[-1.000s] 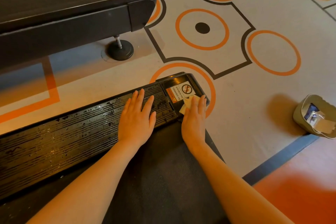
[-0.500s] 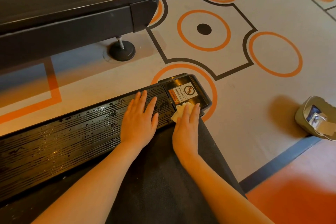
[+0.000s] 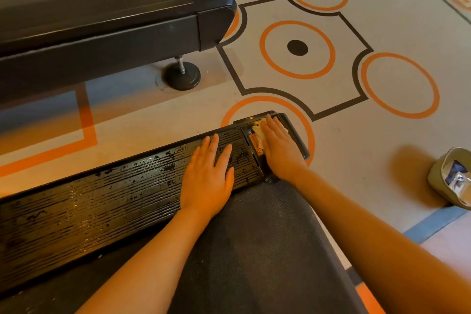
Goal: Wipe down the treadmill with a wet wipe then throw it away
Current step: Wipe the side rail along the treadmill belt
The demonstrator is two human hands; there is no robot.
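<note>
The treadmill's black ribbed side rail (image 3: 102,201) runs from lower left to its end cap (image 3: 295,135), with the dark belt (image 3: 254,237) below it. The rail shines wet in patches. My left hand (image 3: 209,173) lies flat on the rail with straight fingers. My right hand (image 3: 279,148) presses a white wet wipe (image 3: 257,132) flat onto the end cap, covering most of the warning sticker. Only the wipe's edges show beside the fingers.
A second black treadmill (image 3: 114,25) stands at the upper left on a round foot (image 3: 182,75). A small olive bin (image 3: 451,181) with wrappers inside sits on the floor at the right edge. The pale floor carries orange circles and dark lines.
My right hand has slid the wipe forward from the belt's corner up onto the end cap, over the sticker. My left hand has stayed flat on the rail.
</note>
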